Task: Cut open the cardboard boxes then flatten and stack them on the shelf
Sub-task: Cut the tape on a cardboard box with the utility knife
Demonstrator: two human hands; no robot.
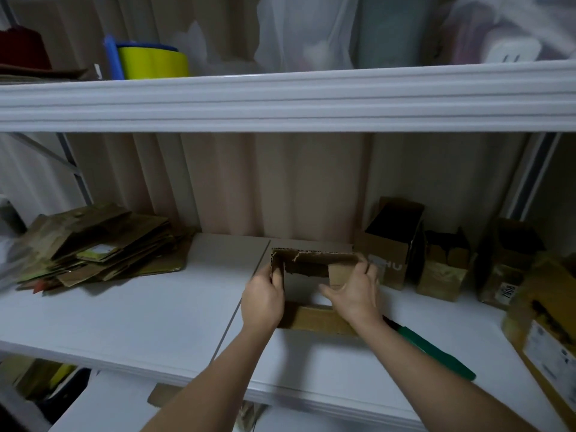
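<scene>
box (314,269) mid-shelf (124,313), long axis along front edge | our left hand (263,302) grips its left end, right hand (355,294) its right | both equally near

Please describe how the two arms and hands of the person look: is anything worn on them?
Both forearms are bare up to the bottom edge of the picture; no sleeve shows. The left hand and the right hand wear no gloves. I see no watch, bracelet or ring on them, though the picture is somewhat blurred, so a thin ring could escape notice.
</scene>
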